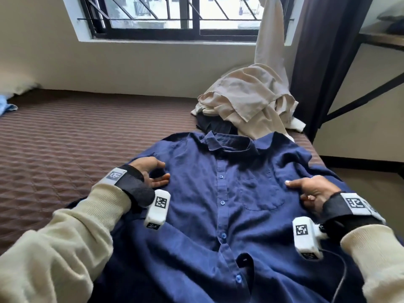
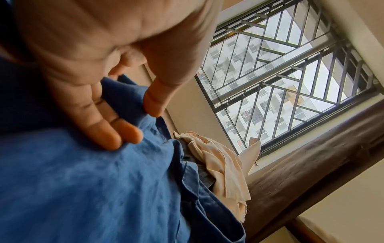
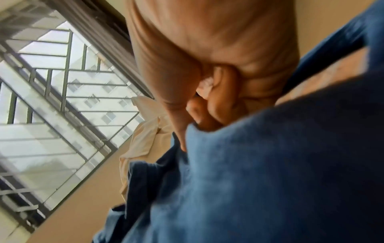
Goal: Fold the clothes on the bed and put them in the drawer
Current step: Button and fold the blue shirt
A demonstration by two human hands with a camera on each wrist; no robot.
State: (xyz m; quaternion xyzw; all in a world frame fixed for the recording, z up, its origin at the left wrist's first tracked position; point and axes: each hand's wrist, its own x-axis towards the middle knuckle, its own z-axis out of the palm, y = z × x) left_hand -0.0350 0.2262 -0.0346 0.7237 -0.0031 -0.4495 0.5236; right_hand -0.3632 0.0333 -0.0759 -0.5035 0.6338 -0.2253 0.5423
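— While we look from the left, what do we see first on the bed [image 1: 65, 136]?
— We see a scrap of pale blue cloth [image 1: 6, 107] at its far left edge, then bare quilt.
— And our left hand [image 1: 150, 172]?
— We have it resting on the shirt [image 1: 218, 215] near the left shoulder, fingers [image 2: 112, 131] straight and relaxed, thumb touching the cloth, gripping nothing.
— Where does the shirt lie?
— We see it spread front up, buttoned, collar toward the window [image 1: 185, 16], across the bed.
— And our right hand [image 1: 312, 193]?
— We have it on the shirt beside the chest pocket, forefinger stretched out, other fingers curled into blue cloth.
— Beyond the collar?
— We see a beige heap [image 1: 247, 101] over something dark.
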